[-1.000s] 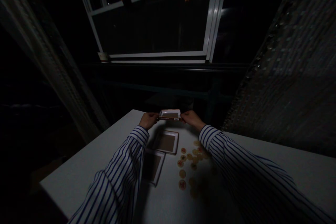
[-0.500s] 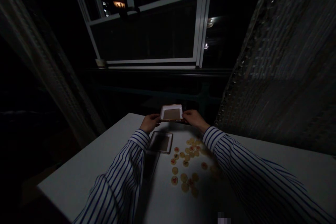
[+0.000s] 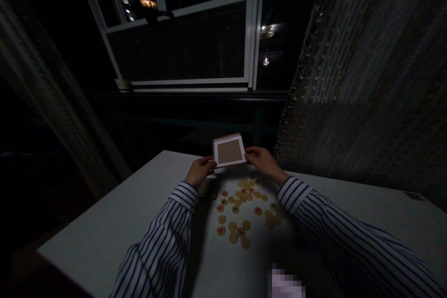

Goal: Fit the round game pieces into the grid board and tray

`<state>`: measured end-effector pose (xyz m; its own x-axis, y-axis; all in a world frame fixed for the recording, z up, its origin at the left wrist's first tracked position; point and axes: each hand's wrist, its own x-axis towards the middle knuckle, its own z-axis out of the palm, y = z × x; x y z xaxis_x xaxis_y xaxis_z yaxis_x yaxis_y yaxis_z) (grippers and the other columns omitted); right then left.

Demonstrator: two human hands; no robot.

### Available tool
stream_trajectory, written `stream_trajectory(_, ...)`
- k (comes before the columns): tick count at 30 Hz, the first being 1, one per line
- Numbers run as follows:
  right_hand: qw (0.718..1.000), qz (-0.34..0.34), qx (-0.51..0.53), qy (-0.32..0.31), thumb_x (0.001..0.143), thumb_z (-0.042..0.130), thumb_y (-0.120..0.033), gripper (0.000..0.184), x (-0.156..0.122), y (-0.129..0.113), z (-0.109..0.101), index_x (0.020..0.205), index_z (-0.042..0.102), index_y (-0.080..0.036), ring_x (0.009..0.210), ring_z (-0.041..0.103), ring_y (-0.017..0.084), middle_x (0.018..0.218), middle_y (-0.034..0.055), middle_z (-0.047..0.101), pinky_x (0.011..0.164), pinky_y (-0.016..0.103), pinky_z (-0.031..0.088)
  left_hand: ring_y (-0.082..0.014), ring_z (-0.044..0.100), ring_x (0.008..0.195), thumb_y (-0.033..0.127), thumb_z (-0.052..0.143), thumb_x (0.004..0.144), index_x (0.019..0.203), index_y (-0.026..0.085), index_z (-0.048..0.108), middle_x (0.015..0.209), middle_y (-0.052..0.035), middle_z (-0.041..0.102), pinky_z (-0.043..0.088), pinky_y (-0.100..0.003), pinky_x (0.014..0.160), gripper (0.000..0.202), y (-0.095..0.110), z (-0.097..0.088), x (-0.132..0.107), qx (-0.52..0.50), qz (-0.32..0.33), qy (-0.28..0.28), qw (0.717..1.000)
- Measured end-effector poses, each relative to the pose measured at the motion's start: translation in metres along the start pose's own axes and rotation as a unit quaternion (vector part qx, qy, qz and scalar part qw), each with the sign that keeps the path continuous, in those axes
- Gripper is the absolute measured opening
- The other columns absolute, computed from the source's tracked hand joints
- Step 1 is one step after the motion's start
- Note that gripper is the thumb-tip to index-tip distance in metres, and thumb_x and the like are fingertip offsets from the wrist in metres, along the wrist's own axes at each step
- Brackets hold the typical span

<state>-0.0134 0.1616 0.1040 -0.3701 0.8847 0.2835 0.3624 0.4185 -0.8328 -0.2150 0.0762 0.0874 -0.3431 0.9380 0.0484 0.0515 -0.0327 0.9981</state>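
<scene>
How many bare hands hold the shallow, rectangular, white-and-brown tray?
2: bare left hand at the lower-left corner of the tray, bare right hand at its right edge; parts may be hidden.

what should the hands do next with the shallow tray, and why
Probably lower the shallow tray level onto the white table: the left hand and right hand hold it raised and tilted, its inside facing the person, while round pieces lie loose nearer.

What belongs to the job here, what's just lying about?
Likely in the job:
- held tray, between the left hand and right hand
- shadowed tray by the left hand, partly hidden
- round pieces on the white table

Just around:
- flat item at the table's right, unclear
- window
- curtain at right
</scene>
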Motion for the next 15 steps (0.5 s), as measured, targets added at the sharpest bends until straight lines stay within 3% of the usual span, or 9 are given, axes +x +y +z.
stream_trajectory(6,0.999,0.001,0.033,0.001,0.075,0.052,-0.024,0.031,-0.029,0.002,-0.019,0.101,0.057,-0.010,0.068,0.060,0.013,0.078,0.0065,0.066,0.062,0.022,0.045,-0.0136,0.059,0.073,0.031,0.061,0.065,0.105,0.010,0.057,0.088,-0.0084,0.066,0.048,-0.026,0.067,0.045,-0.007,0.016,-0.016,-0.024,0.005,-0.023,0.999)
stream_trajectory(15,0.995,-0.001,0.104,0.014,0.072,0.055,-0.025,0.031,-0.067,0.018,-0.044,0.100,0.057,-0.011,0.077,0.061,0.015,0.083,0.0074,0.066,0.071,0.026,0.046,-0.0158,0.059,0.084,0.032,0.063,0.066,0.107,0.012,0.056,0.099,-0.0098,0.064,0.049,-0.026,0.069,0.047,-0.012,0.043,-0.036,-0.057,0.005,-0.055,0.997)
